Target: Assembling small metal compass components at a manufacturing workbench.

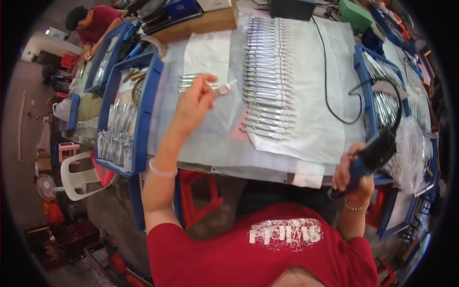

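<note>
My left hand [193, 103], bent fingers apart, hovers over a short row of slim silver rods [187, 82] on the table's left part. Just right of its fingertips is a small white piece [224, 89], on or beside a clear plastic bag [227, 112]. Down at the table's front right edge, my right hand [351, 174] is closed around a corded black and blue hand-held tool [370, 158]; its exact kind is unclear. A long column of slim silver rods [268, 76] lies side by side on a white cloth [315, 95] mid-table.
Blue trays with silver parts stand at the left [153, 95] and right [366, 103]. A black cable [327, 79] loops over the cloth. Bunched clear plastic [409, 158] lies at the right. A wooden box [196, 26] stands behind; another person [95, 28] works far left.
</note>
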`<state>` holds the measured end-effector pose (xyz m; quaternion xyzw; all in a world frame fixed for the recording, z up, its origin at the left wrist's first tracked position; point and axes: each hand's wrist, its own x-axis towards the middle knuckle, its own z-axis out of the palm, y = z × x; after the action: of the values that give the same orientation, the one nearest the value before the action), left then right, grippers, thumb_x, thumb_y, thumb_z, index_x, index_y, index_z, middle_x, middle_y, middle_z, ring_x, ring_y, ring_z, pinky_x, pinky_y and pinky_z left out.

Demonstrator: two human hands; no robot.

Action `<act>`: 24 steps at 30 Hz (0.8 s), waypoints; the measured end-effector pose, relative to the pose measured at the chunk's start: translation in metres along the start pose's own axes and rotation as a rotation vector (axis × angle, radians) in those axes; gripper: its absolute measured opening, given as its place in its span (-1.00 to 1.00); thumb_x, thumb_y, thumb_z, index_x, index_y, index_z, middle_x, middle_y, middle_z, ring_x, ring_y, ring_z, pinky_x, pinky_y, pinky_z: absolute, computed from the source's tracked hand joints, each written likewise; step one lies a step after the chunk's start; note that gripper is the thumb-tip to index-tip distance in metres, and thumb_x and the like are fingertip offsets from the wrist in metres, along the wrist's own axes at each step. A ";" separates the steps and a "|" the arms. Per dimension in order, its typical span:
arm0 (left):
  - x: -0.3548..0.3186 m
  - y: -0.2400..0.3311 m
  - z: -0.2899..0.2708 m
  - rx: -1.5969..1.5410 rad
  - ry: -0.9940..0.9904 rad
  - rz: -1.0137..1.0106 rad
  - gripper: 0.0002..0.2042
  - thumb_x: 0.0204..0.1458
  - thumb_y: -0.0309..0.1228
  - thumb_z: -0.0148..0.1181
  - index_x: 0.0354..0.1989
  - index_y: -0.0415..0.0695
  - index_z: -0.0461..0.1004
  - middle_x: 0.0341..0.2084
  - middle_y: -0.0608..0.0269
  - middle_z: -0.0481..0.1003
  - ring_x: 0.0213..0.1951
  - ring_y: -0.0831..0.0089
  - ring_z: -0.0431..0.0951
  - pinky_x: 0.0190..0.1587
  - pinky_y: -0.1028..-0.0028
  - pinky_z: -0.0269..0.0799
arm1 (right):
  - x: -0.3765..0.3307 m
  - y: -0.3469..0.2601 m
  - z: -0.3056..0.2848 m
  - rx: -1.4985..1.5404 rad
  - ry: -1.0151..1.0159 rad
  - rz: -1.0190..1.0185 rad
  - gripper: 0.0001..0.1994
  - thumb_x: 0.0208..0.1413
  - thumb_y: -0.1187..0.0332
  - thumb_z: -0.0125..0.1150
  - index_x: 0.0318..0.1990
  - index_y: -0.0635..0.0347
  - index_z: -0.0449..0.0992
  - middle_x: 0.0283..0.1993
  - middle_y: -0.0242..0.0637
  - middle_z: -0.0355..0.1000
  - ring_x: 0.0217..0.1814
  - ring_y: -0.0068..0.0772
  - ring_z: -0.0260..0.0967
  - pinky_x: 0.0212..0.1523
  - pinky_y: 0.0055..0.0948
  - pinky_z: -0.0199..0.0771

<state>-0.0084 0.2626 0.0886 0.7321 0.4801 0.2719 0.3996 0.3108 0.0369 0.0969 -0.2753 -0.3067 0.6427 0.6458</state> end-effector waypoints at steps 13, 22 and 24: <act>0.151 -0.115 -0.069 0.087 -0.443 -0.061 -0.91 -0.08 -0.53 0.20 -0.38 -0.21 0.47 -0.50 0.40 0.47 -0.39 0.65 0.40 -0.29 0.62 0.33 | -0.007 0.002 -0.019 0.078 0.093 0.093 -0.41 -0.22 0.33 0.43 -0.10 0.31 0.17 -0.62 -0.20 0.28 -0.66 -0.34 0.29 -0.64 -0.41 0.35; 0.145 -0.117 -0.062 0.096 -0.353 -0.030 -0.91 -0.05 -0.51 0.21 -0.34 -0.18 0.55 -0.42 0.37 0.50 -0.36 0.61 0.43 -0.26 0.59 0.34 | -0.003 0.005 -0.023 0.044 0.055 0.137 -0.41 -0.28 0.39 0.42 -0.11 0.38 0.19 -0.59 -0.17 0.33 -0.62 -0.33 0.35 -0.58 -0.42 0.41; 0.144 -0.120 -0.060 0.129 -0.308 0.004 -0.89 -0.05 -0.52 0.21 -0.33 -0.17 0.57 -0.39 0.36 0.51 -0.35 0.59 0.45 -0.25 0.59 0.34 | -0.004 0.005 -0.021 0.045 0.045 0.136 -0.41 -0.29 0.39 0.42 -0.11 0.38 0.20 -0.59 -0.17 0.34 -0.62 -0.33 0.35 -0.58 -0.43 0.41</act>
<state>-0.0575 0.4411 0.0208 0.7901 0.4281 0.1259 0.4202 0.3232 0.0340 0.0787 -0.2954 -0.2581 0.6854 0.6135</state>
